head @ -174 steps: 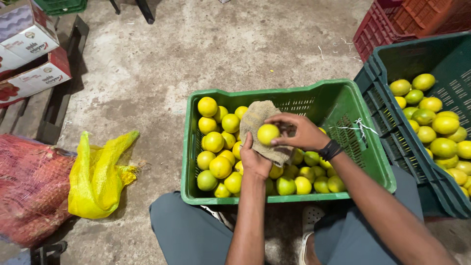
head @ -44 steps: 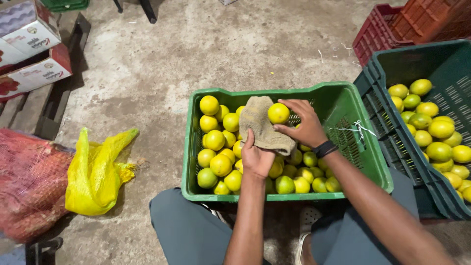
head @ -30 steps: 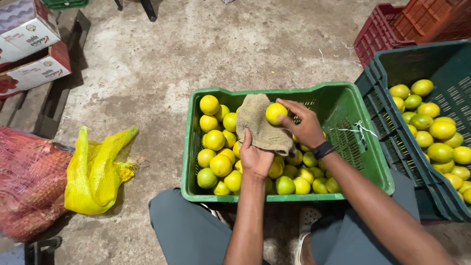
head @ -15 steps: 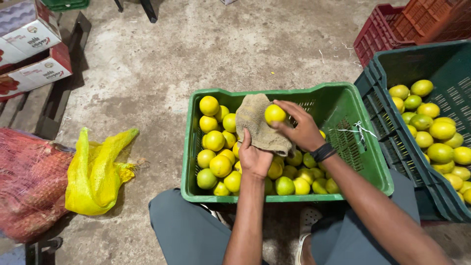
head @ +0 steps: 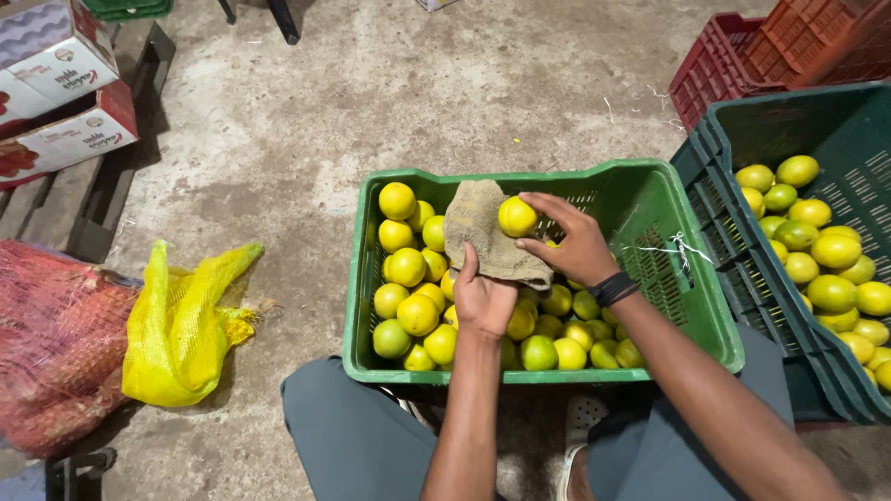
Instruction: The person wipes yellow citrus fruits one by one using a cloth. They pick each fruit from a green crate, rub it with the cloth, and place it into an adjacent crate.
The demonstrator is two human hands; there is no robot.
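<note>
Right hand grasps 1 round yellow-green citrus fruit with thumb and fingertips, so the grip is closed on the fruit from its right side. Left hand is clenched on the near edge of a crumpled tan cloth rag; the rag spreads up and away from the palm toward the far side.

Key relation: the fruit sits pressed against the far-right part of the rag, touching it. From the left grip the fruit lies far and slightly right; from the right grip it lies directly left, at the fingertips. The right hand is the nearer 1, since it is already in contact with the fruit. The fruit is roughly spherical, so no long axis can be told. The rag's long axis runs near-to-far.

Both hands hover over the middle of a green slotted plastic crate, above its pile of loose yellow and green citrus fruits, which fill the left and near parts. The crate's far-right corner looks bare.

To the right, touching or just beside, a dark green plastic crate holds more of the same fruit. Red plastic crates stand at the far right. On the concrete floor to the left lie a yellow mesh sack and a red mesh sack; printed cardboard boxes are at the far left. The person's grey trousers show at the near edge.
</note>
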